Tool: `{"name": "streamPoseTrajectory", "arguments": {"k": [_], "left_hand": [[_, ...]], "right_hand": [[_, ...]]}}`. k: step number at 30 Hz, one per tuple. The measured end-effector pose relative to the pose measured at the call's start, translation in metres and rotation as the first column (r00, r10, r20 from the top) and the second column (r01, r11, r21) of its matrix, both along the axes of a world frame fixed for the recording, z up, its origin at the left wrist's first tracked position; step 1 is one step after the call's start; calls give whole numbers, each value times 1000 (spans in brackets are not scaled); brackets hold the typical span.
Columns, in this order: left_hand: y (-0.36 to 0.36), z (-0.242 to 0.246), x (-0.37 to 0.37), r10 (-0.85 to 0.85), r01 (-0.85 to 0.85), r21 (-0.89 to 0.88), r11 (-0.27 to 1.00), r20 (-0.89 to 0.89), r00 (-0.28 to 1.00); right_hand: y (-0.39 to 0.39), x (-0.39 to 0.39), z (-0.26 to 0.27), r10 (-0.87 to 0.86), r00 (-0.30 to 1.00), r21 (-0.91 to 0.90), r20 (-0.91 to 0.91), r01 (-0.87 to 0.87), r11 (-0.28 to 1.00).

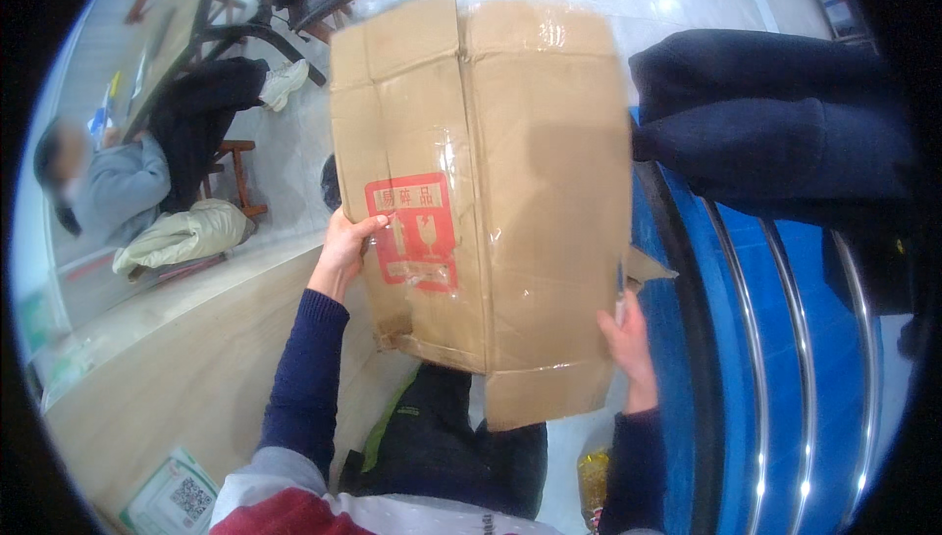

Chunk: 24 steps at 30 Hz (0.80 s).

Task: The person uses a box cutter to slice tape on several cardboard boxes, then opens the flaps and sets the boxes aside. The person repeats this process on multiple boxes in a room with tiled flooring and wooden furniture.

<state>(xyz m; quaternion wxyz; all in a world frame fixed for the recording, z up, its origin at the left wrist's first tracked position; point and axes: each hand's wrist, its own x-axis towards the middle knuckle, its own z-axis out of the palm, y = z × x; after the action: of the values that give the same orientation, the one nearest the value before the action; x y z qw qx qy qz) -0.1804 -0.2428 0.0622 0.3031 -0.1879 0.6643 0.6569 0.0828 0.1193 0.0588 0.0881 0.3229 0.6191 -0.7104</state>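
Before me is a flattened brown cardboard box (544,219), held up with creased flaps and strips of clear tape. A red fragile-goods mark is printed on its left panel. My left hand (344,247) grips the left edge, thumb lying on the front by the red mark. At the lower right edge, my right hand (631,336) is closed on the cardboard, its thumb on the near side. A slim pale object (620,308) shows at that hand; it is too small to identify. Just above it a torn cardboard piece (651,270) sticks out to the right.
On the left runs a wooden counter (221,336) with a printed-code card (173,494). Beyond it a person (125,182) sits at a table. Blue panelling with chrome rails (747,314) curves along my right, below dark navy fabric (758,116). A yellow packet (593,480) is low down.
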Motion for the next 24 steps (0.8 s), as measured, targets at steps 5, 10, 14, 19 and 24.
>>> {"name": "streamPoseTrajectory", "arguments": {"k": [5,10,14,19,24], "left_hand": [[-11,-23,-6,-2,4,-17,1000,110,994],[-21,-28,-6,0,2,-18,1000,140,990],[-24,-21,4,-40,50,-119,992,81,996],[-28,5,4,-75,71,-38,997,-127,989],[-25,65,-60,-322,318,-69,946,-327,889]], "right_hand": [[-7,-26,1,65,998,150,-21,-62,987],[-4,-29,-15,52,998,115,21,-54,992],[-13,-13,-22,18,999,-21,42,-17,1000],[-30,33,-18,-2,994,-27,106,5,1000],[-72,43,-40,-124,984,-177,127,145,973]]}}
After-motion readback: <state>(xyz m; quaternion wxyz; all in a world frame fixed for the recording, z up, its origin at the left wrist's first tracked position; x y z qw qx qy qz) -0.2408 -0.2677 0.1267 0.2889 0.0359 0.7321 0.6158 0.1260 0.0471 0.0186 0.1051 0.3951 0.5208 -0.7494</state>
